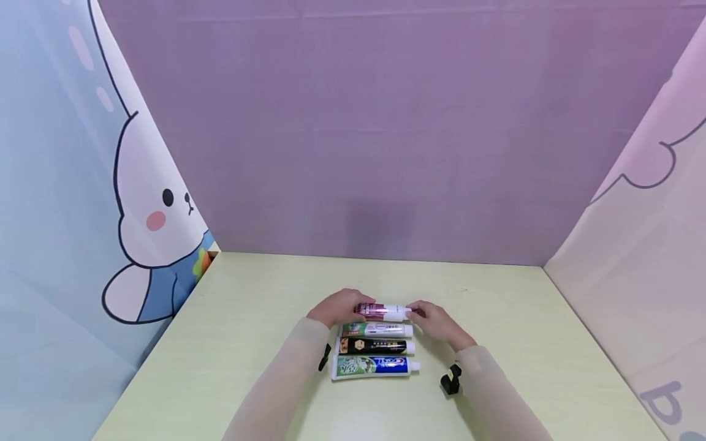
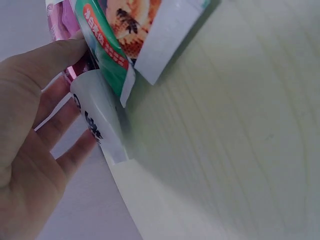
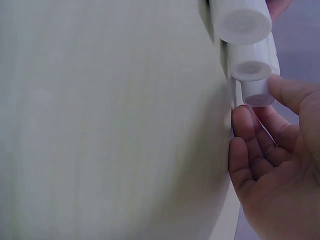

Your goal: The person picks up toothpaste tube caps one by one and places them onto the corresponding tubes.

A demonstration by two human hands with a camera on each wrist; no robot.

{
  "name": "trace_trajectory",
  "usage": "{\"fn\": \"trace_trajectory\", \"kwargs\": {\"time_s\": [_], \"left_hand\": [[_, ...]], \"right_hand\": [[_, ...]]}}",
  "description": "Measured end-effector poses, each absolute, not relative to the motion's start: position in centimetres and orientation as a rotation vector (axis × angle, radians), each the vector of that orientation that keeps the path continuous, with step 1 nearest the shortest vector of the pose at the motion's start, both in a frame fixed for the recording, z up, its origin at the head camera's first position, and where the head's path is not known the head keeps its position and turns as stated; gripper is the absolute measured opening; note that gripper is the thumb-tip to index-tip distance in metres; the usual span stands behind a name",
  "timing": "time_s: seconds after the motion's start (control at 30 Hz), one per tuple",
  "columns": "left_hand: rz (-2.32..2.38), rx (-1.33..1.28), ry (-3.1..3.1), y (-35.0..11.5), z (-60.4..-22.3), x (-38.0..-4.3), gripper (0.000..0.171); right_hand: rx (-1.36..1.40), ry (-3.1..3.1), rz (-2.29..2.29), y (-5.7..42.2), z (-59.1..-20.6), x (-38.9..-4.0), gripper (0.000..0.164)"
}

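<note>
Four toothpaste tubes lie in a stacked row in the head view, caps to the right. At the far end is a maroon-and-white toothpaste tube (image 1: 386,312). My left hand (image 1: 337,307) grips its tail end, the thumb on the near side in the left wrist view. At the other end, my right hand (image 1: 438,321) pinches the white cap (image 3: 258,93) between thumb and fingers. Just nearer lies a green-and-silver tube (image 1: 380,331), then a black tube (image 1: 380,346). Nearest me is a blue-and-green tube (image 1: 369,366).
The tubes lie on a pale wood-grain table (image 1: 220,367). A purple cloth backdrop (image 1: 375,135) rises behind it. Printed cloths hang at both sides, the left one with a cartoon rabbit (image 1: 160,208). Black wrist mounts (image 1: 450,380) sit below the sleeves.
</note>
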State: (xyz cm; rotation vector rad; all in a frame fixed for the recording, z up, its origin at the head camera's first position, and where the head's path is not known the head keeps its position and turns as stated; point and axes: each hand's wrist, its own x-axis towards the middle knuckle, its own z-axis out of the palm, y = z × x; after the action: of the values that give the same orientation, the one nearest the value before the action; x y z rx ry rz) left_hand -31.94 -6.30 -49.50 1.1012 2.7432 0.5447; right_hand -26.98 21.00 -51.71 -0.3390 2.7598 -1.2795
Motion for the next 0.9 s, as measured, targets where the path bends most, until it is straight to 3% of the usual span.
{"fn": "trace_trajectory", "kwargs": {"time_s": [0.4, 0.63, 0.9], "left_hand": [[0.593, 1.071, 2.733, -6.4, -49.6, -31.8, 0.048], [0.614, 1.064, 2.773, -6.6, -49.3, -30.9, 0.045], [0.590, 1.051, 2.838, -7.2, -49.0, -30.0, 0.043]], "right_hand": [[-0.318, 2.784, -1.286, 20.8, -51.6, -26.8, 0.028], [-0.291, 2.772, -1.314, 21.0, -51.5, -26.2, 0.040], [-0.330, 2.755, -1.352, 21.2, -51.0, -24.9, 0.043]]}}
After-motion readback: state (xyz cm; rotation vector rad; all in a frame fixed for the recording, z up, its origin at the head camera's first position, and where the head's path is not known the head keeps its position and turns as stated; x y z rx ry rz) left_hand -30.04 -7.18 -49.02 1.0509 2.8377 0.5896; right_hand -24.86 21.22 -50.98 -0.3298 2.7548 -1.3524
